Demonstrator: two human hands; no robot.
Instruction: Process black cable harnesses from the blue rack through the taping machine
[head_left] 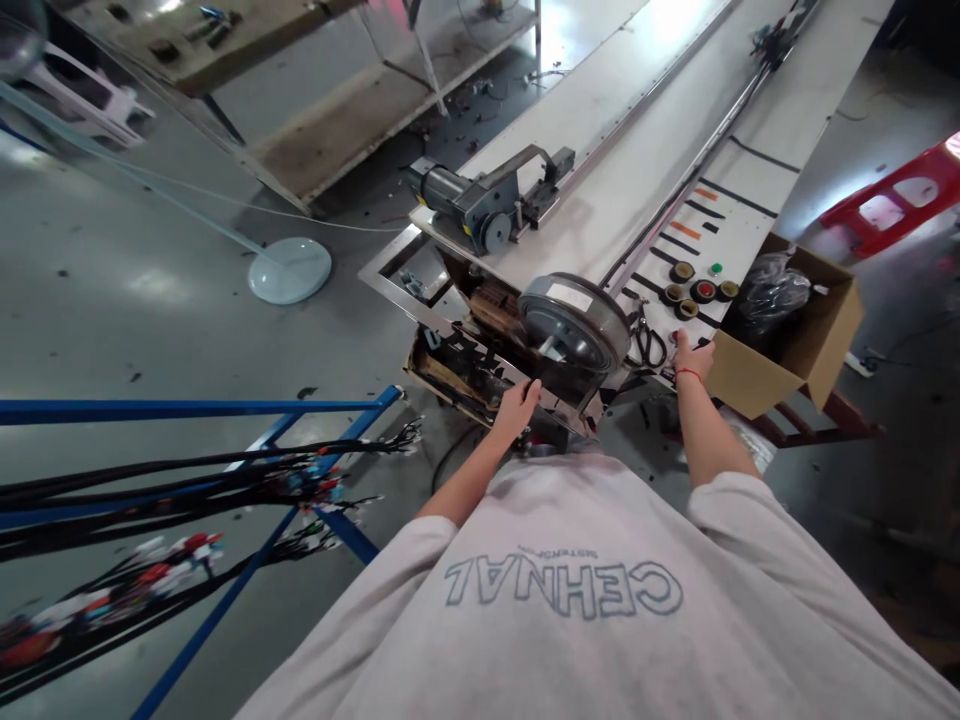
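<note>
My left hand (517, 408) is at the front edge of the long work table (600, 190), just below the big dark wheel (576, 318). Its fingers are curled closed near a small dark piece, and what they hold cannot be made out. At the table's front right corner, my right hand (694, 360) has its fingers bent beside a small red part (675, 338). Something black shows at those fingers, too small to name. Black-handled scissors (649, 345) lie between the wheel and my right hand. Several tape rolls (682, 271) sit farther along, around a red button (703, 290).
An open cardboard box (817, 340) with clear plastic stands right of the table. A motor unit (480, 205) is mounted on its left side. To my left, a blue frame (345, 430) carries wire bundles (225, 480). A wooden-topped bench (225, 50) stands at the back left.
</note>
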